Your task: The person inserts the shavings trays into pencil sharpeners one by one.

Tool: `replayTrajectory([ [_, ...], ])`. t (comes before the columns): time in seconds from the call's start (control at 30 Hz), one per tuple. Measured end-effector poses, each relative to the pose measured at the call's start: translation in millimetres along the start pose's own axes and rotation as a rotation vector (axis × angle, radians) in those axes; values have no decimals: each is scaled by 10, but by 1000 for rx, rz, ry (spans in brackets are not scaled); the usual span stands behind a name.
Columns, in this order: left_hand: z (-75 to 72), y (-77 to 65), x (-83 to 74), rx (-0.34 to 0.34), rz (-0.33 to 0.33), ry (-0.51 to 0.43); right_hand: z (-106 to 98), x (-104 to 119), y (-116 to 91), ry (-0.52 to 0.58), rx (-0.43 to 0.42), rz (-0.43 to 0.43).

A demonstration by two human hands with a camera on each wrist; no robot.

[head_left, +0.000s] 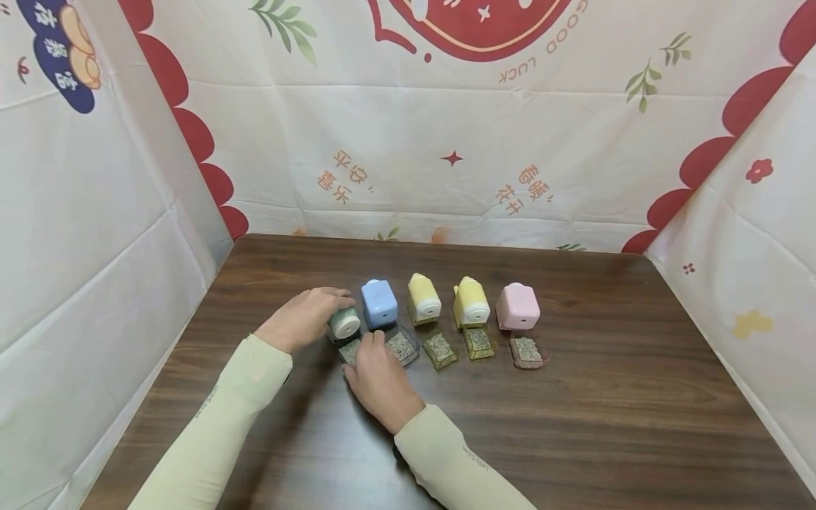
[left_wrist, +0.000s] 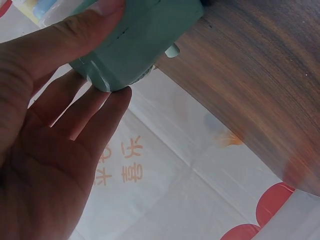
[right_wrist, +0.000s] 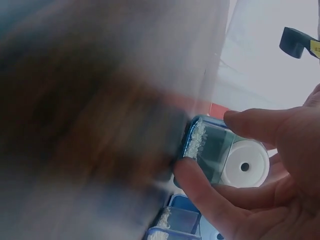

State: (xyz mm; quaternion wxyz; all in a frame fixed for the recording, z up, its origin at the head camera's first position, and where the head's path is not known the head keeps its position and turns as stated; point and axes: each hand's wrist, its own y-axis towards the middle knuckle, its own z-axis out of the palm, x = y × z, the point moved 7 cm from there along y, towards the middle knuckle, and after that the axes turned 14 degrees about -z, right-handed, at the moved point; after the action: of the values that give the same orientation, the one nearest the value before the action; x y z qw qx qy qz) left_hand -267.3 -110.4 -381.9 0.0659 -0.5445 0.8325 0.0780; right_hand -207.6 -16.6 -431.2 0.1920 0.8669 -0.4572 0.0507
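Note:
At the left end of a row, my left hand [head_left: 304, 320] holds a green pencil sharpener [head_left: 345, 324], its thumb and fingers on the body. The left wrist view shows the green casing [left_wrist: 145, 42] between thumb and fingers, with a small peg [left_wrist: 172, 51] sticking out. My right hand [head_left: 382, 382] is just in front of it. In the right wrist view, its thumb and forefinger pinch the sides of a clear drawer [right_wrist: 214, 152] holding pale shavings. Behind that drawer shows the sharpener's white round face [right_wrist: 245, 165] with a hole. The right hand partly covers the drawer in the head view.
To the right stand a blue sharpener [head_left: 379, 303], two yellow ones, the nearer yellow sharpener [head_left: 423, 299] among them, and a pink sharpener [head_left: 518, 307]. Clear drawers of shavings, such as the drawer [head_left: 440, 350], lie in front. Printed cloth [head_left: 414, 142] walls the brown table [head_left: 605, 397].

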Motion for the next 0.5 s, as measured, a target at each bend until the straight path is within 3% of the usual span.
replayTrajectory([
  [0.27,-2,-10,-13,5,-4,-15,27,-29,60,-5,-23,39],
  [0.5,-21,-16,-20,-10,14,-11,32,-17,151,12,-10,18],
])
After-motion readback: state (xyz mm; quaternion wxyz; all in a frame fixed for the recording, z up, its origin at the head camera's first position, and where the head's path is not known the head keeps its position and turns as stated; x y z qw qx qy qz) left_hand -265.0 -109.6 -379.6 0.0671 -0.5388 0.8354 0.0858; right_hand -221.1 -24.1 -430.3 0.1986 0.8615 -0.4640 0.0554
